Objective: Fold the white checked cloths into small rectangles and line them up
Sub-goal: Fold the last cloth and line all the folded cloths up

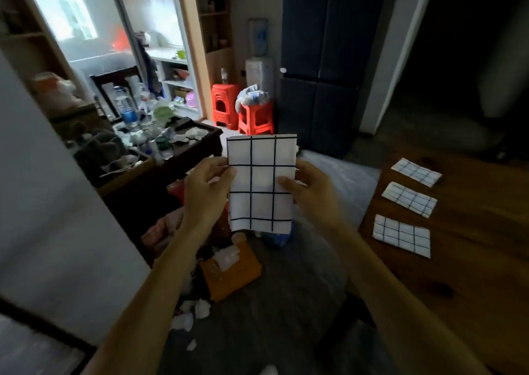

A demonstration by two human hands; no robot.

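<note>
The left hand (210, 187) and the right hand (310, 187), arms stretched forward, pinch the side edges of the upright white checked folded cloth (262, 183), thumbs in front.

There is just one camera, and it sits on the person's head. It looks forward and a bit down, so both bare arms reach out from the bottom of the picture. The hands (211, 185) are close to the camera, near the middle. The lens is very wide, so it also takes in the room far ahead: the bright window (74, 11) at the top left and the tall dark fridge (323, 59) at the back. The wooden counter (472, 274) runs along the right edge.
</note>
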